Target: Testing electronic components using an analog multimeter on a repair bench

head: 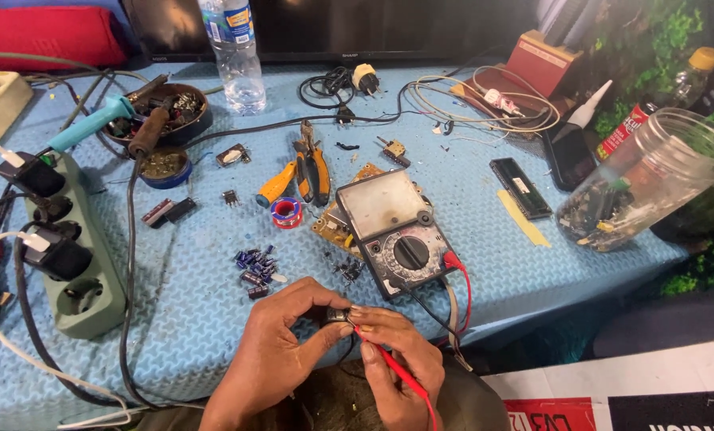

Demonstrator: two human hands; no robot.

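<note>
Head view: small black component (339, 314) pinched between both hands' fingertips (349, 311).

We count two hands, the left hand (273, 339) and the right hand (397, 359). On the surface (189, 319) we see one multimeter (393, 231), one green power strip (74, 263), one clear water bottle (233, 52), one glass jar (648, 179), one pair of orange-handled pliers (313, 168), one orange-handled screwdriver (277, 183), one spool of solder (286, 212), one glue bottle (592, 108), and one heap of small blue capacitors (255, 267), too tightly clustered for us to number.
</note>
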